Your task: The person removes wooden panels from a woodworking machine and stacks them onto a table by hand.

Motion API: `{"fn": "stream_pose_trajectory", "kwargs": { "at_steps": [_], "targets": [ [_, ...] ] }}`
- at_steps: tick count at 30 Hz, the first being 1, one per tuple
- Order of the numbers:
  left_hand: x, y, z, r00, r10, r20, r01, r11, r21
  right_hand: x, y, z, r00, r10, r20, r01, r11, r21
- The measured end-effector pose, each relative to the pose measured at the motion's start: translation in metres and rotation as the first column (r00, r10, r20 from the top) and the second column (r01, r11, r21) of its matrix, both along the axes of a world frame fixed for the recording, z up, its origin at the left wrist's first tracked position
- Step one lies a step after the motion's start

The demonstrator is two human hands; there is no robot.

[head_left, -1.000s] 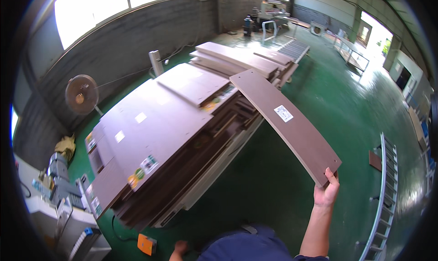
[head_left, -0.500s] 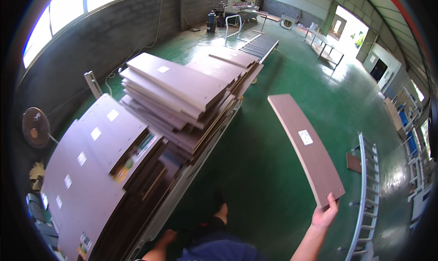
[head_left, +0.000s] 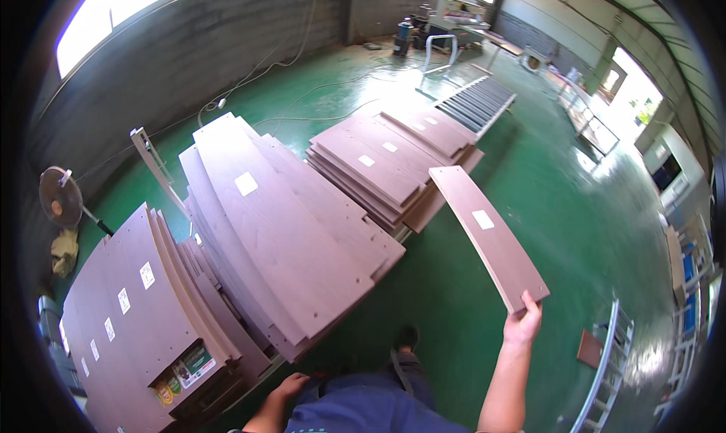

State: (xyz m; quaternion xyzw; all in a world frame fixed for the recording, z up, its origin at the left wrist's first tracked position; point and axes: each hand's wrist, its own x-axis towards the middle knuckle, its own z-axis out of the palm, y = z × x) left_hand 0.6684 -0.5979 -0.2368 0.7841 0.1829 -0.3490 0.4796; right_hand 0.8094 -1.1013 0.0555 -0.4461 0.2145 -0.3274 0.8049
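A long, narrow brown board (head_left: 495,240) with a white label is in my right hand (head_left: 523,317). My fingers and thumb clasp its near end, and its far end points forward beside the stacks. Hanging low by my waist, my left hand (head_left: 290,386) shows loosely bent fingers with nothing visible in them. It is nearest to the front edge of a stack of wide brown panels (head_left: 302,229), apart from it. Another stack of labelled panels (head_left: 136,312) stands at the left, with a colourful printed sheet (head_left: 189,372) in its cut-out.
Farther off, more brown panels (head_left: 378,157) lie in front of a roller conveyor (head_left: 476,100). A round fan (head_left: 62,198) stands at the left. On the green floor at the right are a metal ladder-like frame (head_left: 609,369) and a small brown piece (head_left: 590,348).
My view has shifted, so the stacks show nearer and more from above. The board stays in my right hand and appears slightly left and higher. My left hand still hangs low.
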Motion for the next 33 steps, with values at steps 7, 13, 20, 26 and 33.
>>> {"fn": "stream_pose_trajectory", "kwargs": {
  "at_steps": [7,13,20,26,33],
  "targets": [
    [-0.068,-0.051,-0.013,0.671,0.684,-0.288,-0.705,0.708,0.038,0.314,-0.023,-0.065,0.958,0.286,-0.008,-0.283,0.953,0.107],
    [-0.024,-0.195,0.038,0.569,0.758,-0.317,-0.762,0.632,0.142,0.505,-0.003,-0.142,0.902,0.421,-0.092,-0.386,0.884,0.264],
    [0.046,-0.281,0.080,0.590,0.785,-0.187,-0.774,0.616,0.145,0.575,-0.026,-0.214,0.761,0.579,-0.293,-0.504,0.812,0.296],
    [0.059,-0.292,0.085,0.623,0.782,0.009,-0.770,0.611,0.184,0.533,-0.080,-0.257,0.600,0.336,-0.726,-0.592,0.796,-0.121],
    [0.022,-0.300,0.092,0.122,0.975,-0.185,-0.981,0.147,0.129,0.383,-0.089,-0.304,-0.169,0.619,-0.767,-0.788,0.383,0.483]
  ]
}}
